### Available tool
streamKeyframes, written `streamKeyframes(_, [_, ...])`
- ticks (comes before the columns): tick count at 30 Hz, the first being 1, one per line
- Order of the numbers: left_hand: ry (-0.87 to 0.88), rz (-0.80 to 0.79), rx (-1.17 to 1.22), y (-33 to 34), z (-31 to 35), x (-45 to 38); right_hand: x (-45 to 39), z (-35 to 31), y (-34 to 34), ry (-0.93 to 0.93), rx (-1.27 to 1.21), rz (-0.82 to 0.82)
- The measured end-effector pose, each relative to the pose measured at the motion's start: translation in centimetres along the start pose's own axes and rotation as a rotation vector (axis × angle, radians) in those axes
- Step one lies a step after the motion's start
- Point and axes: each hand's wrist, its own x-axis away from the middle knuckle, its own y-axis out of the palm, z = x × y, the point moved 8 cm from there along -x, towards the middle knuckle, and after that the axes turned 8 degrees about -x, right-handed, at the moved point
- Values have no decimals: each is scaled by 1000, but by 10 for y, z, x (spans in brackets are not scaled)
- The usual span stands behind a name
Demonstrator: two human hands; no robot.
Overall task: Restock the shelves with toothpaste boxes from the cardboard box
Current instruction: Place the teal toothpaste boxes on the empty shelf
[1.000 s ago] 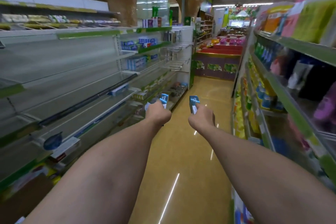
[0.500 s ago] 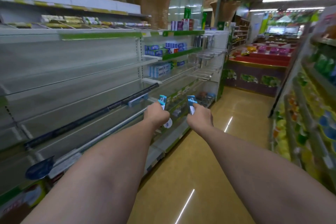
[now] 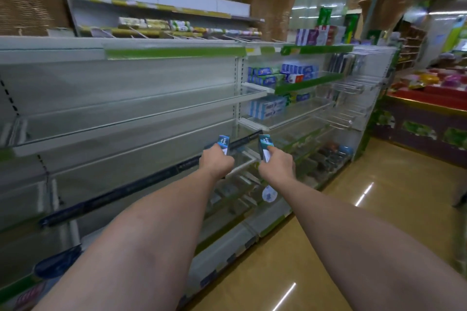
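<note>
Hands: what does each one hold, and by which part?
Left hand and right hand each grip a toothpaste box by its lower end.

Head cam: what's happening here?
A person in a shop aisle is restocking. The left hand grips one blue toothpaste box and the right hand grips another, both arms stretched toward the shelving unit on the left. Most of its near shelves look bare; stacked toothpaste boxes sit on shelves further along. Neither held box is on a shelf yet. The cardboard box is out of view.

head-worn view, facing shelves [image 3: 151, 113], arm's-length
</note>
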Motion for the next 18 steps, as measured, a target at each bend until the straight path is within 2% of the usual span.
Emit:
streamKeyframes(10, [-243,154,-7,-15,-60,-59,-73,-39,97,-185,-62,-185])
streamKeyframes(18, [-501,308,-13,-43,-101,-67,-112,-80,164,-375,-100,-445])
